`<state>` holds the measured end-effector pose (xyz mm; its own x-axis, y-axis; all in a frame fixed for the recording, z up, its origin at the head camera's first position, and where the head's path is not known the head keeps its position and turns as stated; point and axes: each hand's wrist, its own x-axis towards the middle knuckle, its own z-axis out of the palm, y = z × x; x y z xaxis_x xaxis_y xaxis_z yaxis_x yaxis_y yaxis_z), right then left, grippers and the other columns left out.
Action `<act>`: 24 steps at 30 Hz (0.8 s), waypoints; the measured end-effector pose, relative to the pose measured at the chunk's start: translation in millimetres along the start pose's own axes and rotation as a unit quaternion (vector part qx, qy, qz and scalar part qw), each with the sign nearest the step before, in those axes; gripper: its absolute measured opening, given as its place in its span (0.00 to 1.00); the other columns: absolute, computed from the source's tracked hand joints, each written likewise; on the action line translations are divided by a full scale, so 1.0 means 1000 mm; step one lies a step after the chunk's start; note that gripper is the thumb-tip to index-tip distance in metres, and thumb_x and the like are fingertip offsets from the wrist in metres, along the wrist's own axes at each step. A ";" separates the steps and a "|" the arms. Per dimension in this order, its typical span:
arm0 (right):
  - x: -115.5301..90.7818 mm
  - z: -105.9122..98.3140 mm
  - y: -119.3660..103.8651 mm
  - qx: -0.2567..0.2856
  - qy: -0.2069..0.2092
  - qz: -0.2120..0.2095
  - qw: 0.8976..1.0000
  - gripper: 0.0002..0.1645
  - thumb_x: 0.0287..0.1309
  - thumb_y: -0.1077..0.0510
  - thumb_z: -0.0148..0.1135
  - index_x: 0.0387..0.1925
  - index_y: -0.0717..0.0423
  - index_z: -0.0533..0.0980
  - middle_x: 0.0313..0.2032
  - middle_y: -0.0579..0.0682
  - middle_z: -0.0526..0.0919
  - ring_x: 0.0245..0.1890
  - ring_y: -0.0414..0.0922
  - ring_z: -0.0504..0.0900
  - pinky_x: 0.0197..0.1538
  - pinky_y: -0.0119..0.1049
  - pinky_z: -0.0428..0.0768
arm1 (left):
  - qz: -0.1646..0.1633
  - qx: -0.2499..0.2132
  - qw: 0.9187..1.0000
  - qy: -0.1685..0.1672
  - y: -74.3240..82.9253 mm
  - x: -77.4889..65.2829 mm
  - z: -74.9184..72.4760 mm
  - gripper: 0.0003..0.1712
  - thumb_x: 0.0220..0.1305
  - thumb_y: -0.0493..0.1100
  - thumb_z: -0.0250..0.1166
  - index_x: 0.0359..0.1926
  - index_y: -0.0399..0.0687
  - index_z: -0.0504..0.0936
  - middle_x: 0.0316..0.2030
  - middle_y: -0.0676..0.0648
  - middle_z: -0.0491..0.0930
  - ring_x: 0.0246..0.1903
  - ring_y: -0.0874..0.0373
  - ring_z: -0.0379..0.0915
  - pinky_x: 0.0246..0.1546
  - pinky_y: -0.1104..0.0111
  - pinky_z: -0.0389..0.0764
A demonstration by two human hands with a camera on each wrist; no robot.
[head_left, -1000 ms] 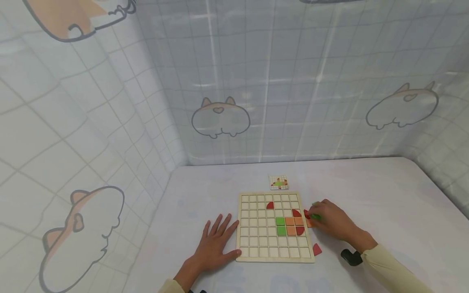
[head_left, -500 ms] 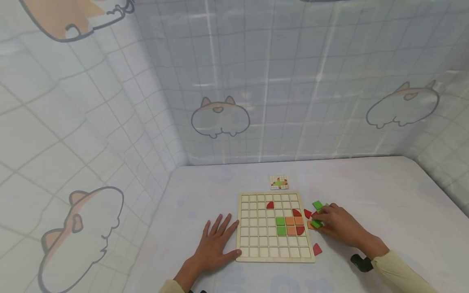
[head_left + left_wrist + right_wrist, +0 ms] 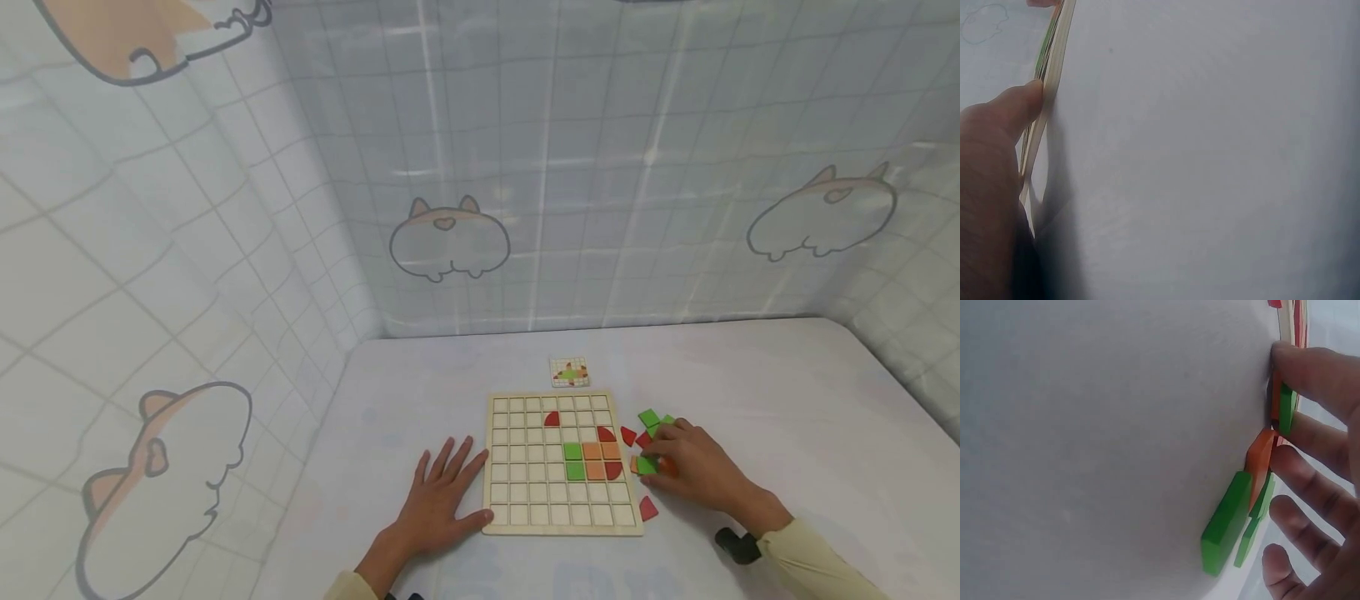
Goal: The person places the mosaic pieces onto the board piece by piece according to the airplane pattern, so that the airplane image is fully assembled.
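Observation:
My left hand [image 3: 442,504] lies spread on the table, its fingertips and thumb at the left edge of a wooden grid board [image 3: 525,492]. In the left wrist view the thumb [image 3: 1025,103] touches the board's side. To the right of the board, my right hand [image 3: 697,467] pinches a green square tile [image 3: 647,466] between thumb and forefinger. An orange tile [image 3: 1275,403] lies right under it in the right wrist view. Beneath the other fingers are another orange tile [image 3: 1261,456] and several green tiles [image 3: 1227,525].
Red quarter-round pieces [image 3: 627,436] lie by the board's right edge, one [image 3: 648,508] nearer its lower corner. Loose green tiles [image 3: 648,417] sit behind the right hand. On the board are green [image 3: 574,471], orange [image 3: 592,451] and red pieces [image 3: 552,419]. A pattern card [image 3: 569,372] lies beyond it.
My right hand has shifted right and toward me with the green tile, now over the orange tile. More loose green and red pieces show beside it. The left hand keeps its place.

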<state>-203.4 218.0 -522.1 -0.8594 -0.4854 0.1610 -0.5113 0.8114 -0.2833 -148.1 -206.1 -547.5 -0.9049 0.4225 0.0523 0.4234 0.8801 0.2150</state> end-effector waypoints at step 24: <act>-0.009 -0.008 0.002 -0.052 0.004 0.020 0.998 0.19 0.43 0.41 0.78 0.33 0.46 0.84 0.33 0.38 0.79 0.37 0.44 0.71 0.37 0.43 0.74 | 0.001 0.001 1.000 0.004 -0.002 0.001 0.003 0.48 0.63 0.78 0.46 0.78 0.63 0.53 0.77 0.49 0.45 0.75 0.45 0.35 0.67 0.38 0.40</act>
<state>-196.5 226.7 -516.3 -0.8794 -0.4488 0.1589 -0.4733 0.8602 -0.1897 -149.3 -207.0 -550.4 -0.9045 0.4220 0.0614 0.4249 0.8797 0.2135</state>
